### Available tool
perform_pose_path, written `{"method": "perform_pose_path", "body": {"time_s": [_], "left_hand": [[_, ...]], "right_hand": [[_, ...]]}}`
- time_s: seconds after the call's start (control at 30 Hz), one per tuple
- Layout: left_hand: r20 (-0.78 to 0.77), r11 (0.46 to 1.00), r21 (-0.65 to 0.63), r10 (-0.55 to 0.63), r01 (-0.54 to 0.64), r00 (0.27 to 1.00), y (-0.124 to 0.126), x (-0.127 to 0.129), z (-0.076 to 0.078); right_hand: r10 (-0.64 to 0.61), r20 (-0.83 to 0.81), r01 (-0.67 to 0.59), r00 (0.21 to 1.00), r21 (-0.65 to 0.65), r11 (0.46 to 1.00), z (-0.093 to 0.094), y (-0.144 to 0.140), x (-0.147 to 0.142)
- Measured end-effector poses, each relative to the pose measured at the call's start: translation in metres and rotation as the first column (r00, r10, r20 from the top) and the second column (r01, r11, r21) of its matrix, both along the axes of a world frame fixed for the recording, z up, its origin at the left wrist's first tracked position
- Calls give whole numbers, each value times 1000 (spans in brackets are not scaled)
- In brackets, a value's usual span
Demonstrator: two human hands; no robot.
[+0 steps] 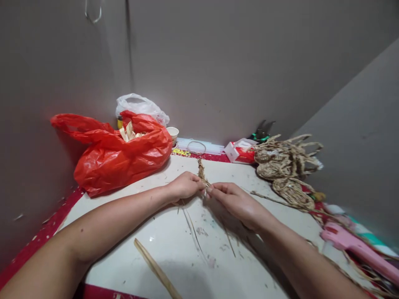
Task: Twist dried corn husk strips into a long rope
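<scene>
My left hand [184,185] and my right hand [234,200] meet over the middle of the white table [174,249]. Both pinch a thin twisted straw braid [201,170] that sticks up and away from my fingertips. Loose straw strands [190,226] trail from the braid down across the table toward me. The exact grip point is hidden between my fingers.
A red plastic bag [121,153] with pale strips sits at the back left, a white bag [140,106] behind it and a paper cup [172,133] beside it. Woven straw pieces [285,166] pile at the right. A pink tool [355,247] lies near right. A straw strip [156,270] lies near me.
</scene>
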State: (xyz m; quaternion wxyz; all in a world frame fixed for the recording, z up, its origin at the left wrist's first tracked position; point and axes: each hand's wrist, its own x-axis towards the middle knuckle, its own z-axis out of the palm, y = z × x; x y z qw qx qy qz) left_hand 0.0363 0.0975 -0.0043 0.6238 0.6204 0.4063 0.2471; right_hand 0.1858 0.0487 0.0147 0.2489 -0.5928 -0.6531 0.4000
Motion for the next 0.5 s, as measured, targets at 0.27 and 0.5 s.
{"method": "perform_pose_path", "body": {"time_s": [0.27,0.5], "left_hand": [[41,988,-146,61,-55,997,-7,4,3],[92,982,-181,-33,49,995,-3,1,5]], "right_hand": [[113,278,-164,954,169,972,1,-15,-16],[-128,63,122,990,96,988,15,4,14]]}}
